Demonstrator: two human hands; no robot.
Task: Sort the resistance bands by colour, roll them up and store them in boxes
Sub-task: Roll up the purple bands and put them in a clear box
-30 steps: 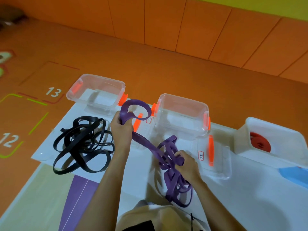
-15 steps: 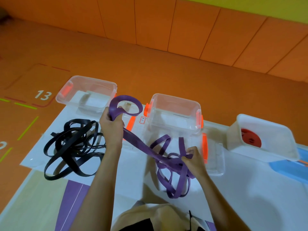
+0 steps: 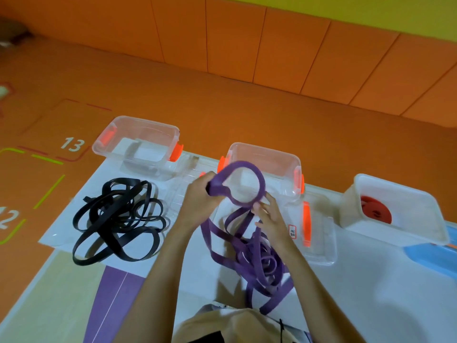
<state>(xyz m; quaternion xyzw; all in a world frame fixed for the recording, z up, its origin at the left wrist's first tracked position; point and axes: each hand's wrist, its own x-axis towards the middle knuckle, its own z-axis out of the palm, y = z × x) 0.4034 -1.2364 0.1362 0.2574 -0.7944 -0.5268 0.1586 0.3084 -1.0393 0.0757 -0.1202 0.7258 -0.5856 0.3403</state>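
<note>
The left hand [image 3: 197, 194] grips the end of the purple band [image 3: 243, 165]. The band is flat, smooth and stretchy, and here it curls into a round ring that stands up in front of the middle clear box [image 3: 264, 148]. The right hand [image 3: 270, 220] touches the ring's lower right side with loose fingers; I cannot tell if it pinches. The hands are close together. From the ring the band hangs down toward the person into a messy heap [image 3: 257, 261] by the desk's [image 3: 371, 293] near edge. Black bands [image 3: 116, 219] lie tangled by the left edge.
</note>
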